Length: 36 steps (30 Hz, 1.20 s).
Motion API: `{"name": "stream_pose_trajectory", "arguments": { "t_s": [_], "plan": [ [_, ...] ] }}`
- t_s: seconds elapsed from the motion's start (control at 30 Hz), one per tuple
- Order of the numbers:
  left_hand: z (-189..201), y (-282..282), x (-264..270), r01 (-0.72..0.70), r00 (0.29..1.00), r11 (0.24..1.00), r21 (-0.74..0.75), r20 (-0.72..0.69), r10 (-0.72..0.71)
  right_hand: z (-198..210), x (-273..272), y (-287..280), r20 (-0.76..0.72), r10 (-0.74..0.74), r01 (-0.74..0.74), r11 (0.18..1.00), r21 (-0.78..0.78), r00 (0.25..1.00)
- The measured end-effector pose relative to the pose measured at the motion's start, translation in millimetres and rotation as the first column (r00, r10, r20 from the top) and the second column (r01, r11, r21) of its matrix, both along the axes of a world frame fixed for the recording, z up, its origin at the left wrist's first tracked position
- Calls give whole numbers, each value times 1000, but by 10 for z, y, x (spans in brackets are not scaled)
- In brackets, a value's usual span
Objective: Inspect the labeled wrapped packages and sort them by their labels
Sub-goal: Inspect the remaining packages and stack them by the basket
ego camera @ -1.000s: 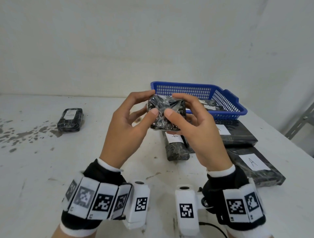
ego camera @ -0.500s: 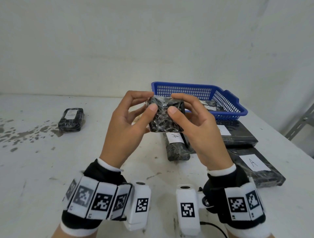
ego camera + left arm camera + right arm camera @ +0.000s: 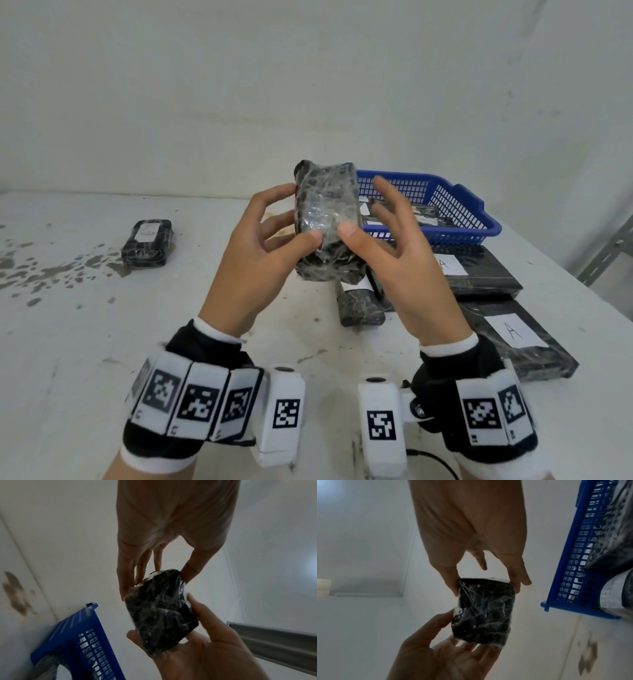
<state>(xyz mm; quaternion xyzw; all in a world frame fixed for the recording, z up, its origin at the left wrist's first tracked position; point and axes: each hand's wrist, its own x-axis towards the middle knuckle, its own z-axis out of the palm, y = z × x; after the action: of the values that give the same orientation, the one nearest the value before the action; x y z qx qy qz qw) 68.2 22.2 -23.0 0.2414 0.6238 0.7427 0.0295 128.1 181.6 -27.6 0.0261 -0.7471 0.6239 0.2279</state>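
The left hand (image 3: 260, 253) and the right hand (image 3: 404, 260) pinch together a black wrapped package (image 3: 327, 219), upright above the surface (image 3: 85, 342), near the blue basket (image 3: 459, 212).

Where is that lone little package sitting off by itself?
In the head view, the lone small package lies on the white table at far left, beside dark stains, well apart from the blue basket.

The package (image 3: 325, 219) you hold is black under shiny clear wrap. Your basket (image 3: 476, 219) is blue mesh. Your desk (image 3: 85, 325) is white with dark grey splotches. Your wristbands (image 3: 191, 401) carry black-and-white square codes, and the flat black packages (image 3: 534, 356) bear white labels.
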Motion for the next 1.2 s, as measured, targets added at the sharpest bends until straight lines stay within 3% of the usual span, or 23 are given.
{"name": "stream_pose_trajectory", "arguments": {
  "t_s": [0.13,0.67,0.9,1.07,1.2],
  "plan": [
    [-11,0,11,5,1000,1000,-5,-2,-5,-2,-15,23,110,21,-20,1000,-11,994],
    [7,-6,15,-69,965,992,-110,-259,38,27,-10,20,33,-74,73,997,23,997],
    [11,2,22,-93,960,993,-75,-273,70,45,16,29,14,-84,83,996,28,996],
    [2,-4,29,-75,967,995,-67,-249,56,71,39,36,35,-37,39,999,-38,999],
    [-8,2,16,-95,970,995,4,-225,93,29,4,42,45,6,-6,1000,-5,999]
  ]
}}
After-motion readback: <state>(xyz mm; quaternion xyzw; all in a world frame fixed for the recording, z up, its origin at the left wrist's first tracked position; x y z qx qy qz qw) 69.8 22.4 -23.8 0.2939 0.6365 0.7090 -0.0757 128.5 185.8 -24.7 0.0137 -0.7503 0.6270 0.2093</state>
